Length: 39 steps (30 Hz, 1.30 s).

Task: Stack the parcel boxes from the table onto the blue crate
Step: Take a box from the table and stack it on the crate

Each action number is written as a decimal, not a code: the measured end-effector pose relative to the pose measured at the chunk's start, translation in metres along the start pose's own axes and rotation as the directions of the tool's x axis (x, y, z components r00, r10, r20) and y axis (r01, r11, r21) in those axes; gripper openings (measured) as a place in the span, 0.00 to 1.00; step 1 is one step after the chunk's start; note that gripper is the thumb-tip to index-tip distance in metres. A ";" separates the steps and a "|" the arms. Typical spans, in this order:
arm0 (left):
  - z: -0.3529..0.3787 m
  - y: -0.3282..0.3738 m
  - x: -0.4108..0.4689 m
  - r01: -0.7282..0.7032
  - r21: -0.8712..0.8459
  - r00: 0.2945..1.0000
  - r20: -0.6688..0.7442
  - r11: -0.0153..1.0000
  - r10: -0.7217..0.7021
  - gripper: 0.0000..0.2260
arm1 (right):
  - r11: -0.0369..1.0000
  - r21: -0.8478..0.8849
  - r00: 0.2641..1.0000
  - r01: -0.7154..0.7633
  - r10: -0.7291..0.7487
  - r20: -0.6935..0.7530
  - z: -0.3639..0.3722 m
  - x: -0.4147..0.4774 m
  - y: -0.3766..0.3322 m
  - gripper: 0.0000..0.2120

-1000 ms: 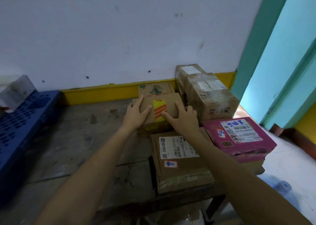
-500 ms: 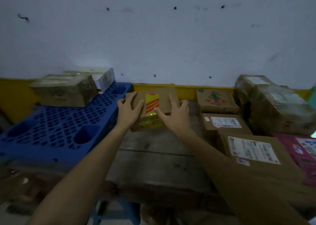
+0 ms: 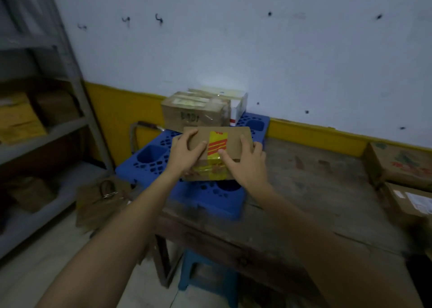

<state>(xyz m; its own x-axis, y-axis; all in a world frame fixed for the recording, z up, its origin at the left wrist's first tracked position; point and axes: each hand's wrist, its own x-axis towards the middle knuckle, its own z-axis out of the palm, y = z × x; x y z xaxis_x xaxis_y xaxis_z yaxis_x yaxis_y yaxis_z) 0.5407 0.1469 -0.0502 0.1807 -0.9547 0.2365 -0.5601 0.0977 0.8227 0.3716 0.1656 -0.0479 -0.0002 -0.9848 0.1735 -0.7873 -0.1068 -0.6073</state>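
Note:
A brown parcel box with a yellow-and-red label point(image 3: 230, 141) is held over the middle of the blue crate point(image 3: 152, 165). My left hand point(image 3: 184, 154) grips its left side and my right hand point(image 3: 245, 165) grips its right side. I cannot tell whether the box touches the crate. At the crate's far end lie a taped brown box point(image 3: 196, 111) and a white box point(image 3: 238, 104) behind it. More parcel boxes point(image 3: 402, 165) remain at the right end of the wooden table point(image 3: 315, 190).
A grey metal shelf unit point(image 3: 46, 130) with packages stands at the left. A brown paper bag point(image 3: 100, 200) sits on the floor beside the table. A blue stool point(image 3: 205, 275) is under the table. The wall runs close behind the crate.
Both hands have carried the labelled box left from the table's parcel pile to above the blue crate. The view has swung left with them.

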 end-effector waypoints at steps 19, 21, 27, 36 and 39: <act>-0.105 -0.118 0.161 0.111 0.178 0.984 0.120 0.978 -0.133 0.22 | 1.000 0.009 0.984 -0.012 0.010 0.175 0.147 0.131 -0.103 0.38; -0.099 -0.133 0.179 0.089 0.185 0.978 0.171 0.979 -0.121 0.23 | 0.998 -0.021 0.988 -0.055 0.058 0.146 0.162 0.141 -0.106 0.37; -0.091 -0.157 0.229 -0.061 0.174 0.970 0.243 0.983 0.017 0.22 | 0.981 -0.043 0.982 -0.191 0.191 0.007 0.185 0.166 -0.118 0.37; -0.078 -0.166 0.247 -0.111 0.111 0.957 0.281 0.988 0.076 0.21 | 0.963 -0.022 0.961 -0.270 0.268 -0.067 0.188 0.168 -0.117 0.38; -0.078 -0.165 0.245 -0.114 0.114 0.960 0.270 0.987 0.080 0.22 | 0.964 -0.012 0.962 -0.267 0.266 -0.064 0.188 0.169 -0.117 0.38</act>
<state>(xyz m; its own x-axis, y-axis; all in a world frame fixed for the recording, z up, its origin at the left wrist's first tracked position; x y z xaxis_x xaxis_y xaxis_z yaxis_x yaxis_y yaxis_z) 0.7402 -0.0817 -0.0877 -0.0894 -0.9842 0.1531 -0.6654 0.1734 0.7261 0.5797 -0.0135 -0.0932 -0.2493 -0.9669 0.0554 -0.7662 0.1619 -0.6219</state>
